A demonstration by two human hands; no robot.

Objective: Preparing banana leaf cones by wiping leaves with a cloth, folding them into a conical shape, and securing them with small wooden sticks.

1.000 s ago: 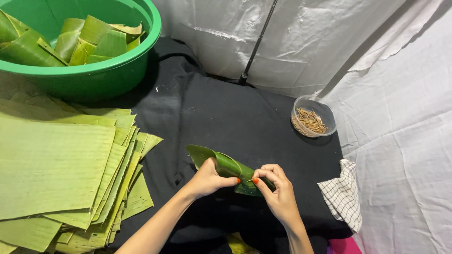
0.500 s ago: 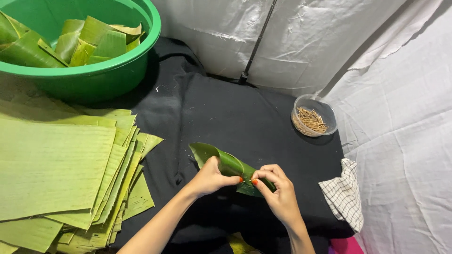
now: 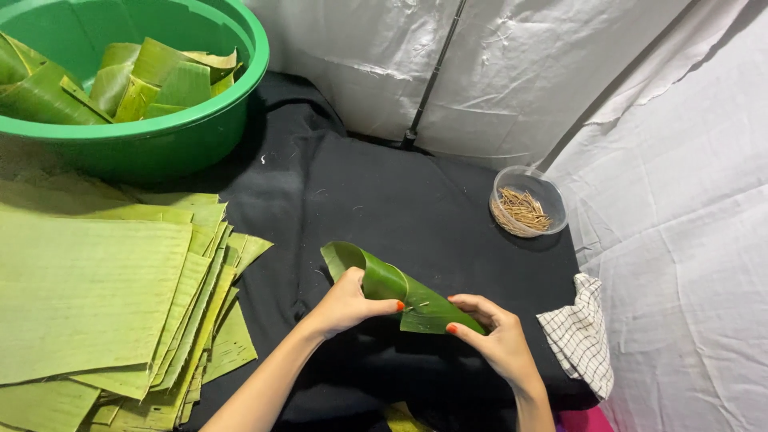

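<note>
A rolled banana leaf (image 3: 400, 292) is grasped at its wide end by the left hand (image 3: 346, 304), grip clenched around it; its narrow end is pinched by the right hand (image 3: 492, 336). Black cloth (image 3: 376, 192) lies beneath. Stacked leaf sheets (image 3: 96, 296) are noted left of the grip, a green basin (image 3: 160, 136) beyond them, a clear bowl of sticks (image 3: 526, 202) beyond the right hand, a checked cloth (image 3: 580, 332) beside it.

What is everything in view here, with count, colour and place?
rolled leaf: one, green, centre, on the black cloth, held by both hands
leaf stack: many sheets, pale green, left
basin: one, green, top left, holds folded leaves
bowl: one, clear, right of centre, holds thin tan sticks
black cloth: one, under the work
checked cloth: one, white and black, right edge
white sheeting: backdrop, top and right
left hand: grips the roll
right hand: pinches the roll's lower end
</note>
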